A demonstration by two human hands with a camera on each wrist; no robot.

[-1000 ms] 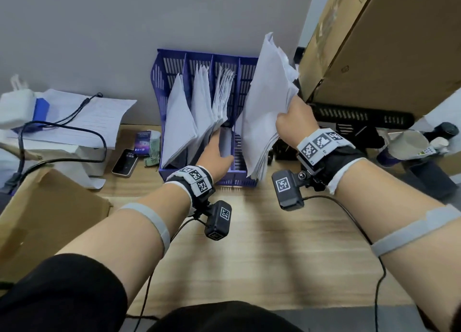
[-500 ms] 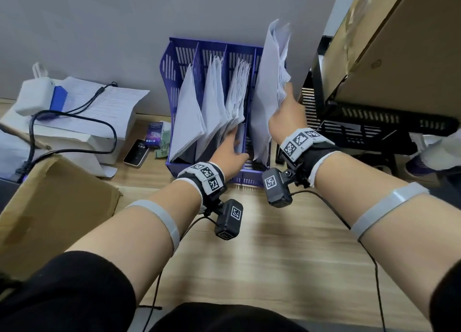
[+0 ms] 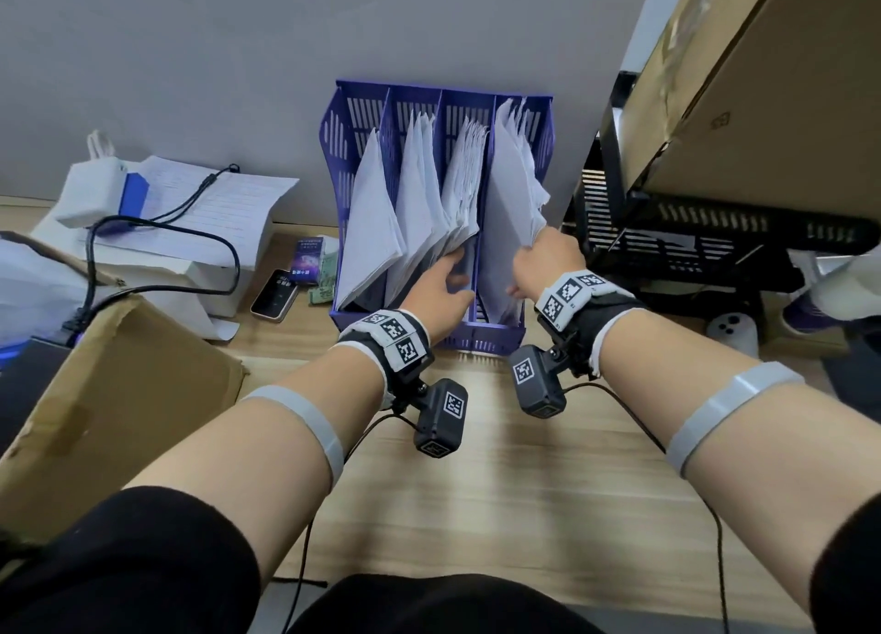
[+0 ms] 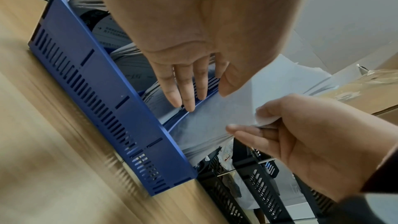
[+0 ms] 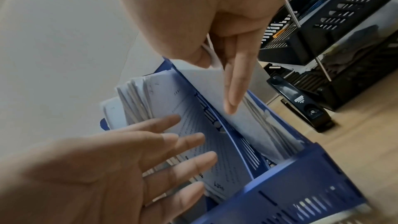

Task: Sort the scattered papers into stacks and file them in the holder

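Right hand (image 3: 543, 264) pinches paper stack (image 3: 512, 214) (rightmost slot); left hand (image 3: 441, 290) flat, fingers (image 5: 185, 142) straight.

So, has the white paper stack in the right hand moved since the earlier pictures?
Yes. The white paper stack has come down into the rightmost slot of the blue plastic file holder; earlier it rose well above the holder's top rim. The right hand holds it.

White paper stacks (image 3: 512, 204) upright, leaning, in blue four-slot holder (image 3: 481, 342) on desk
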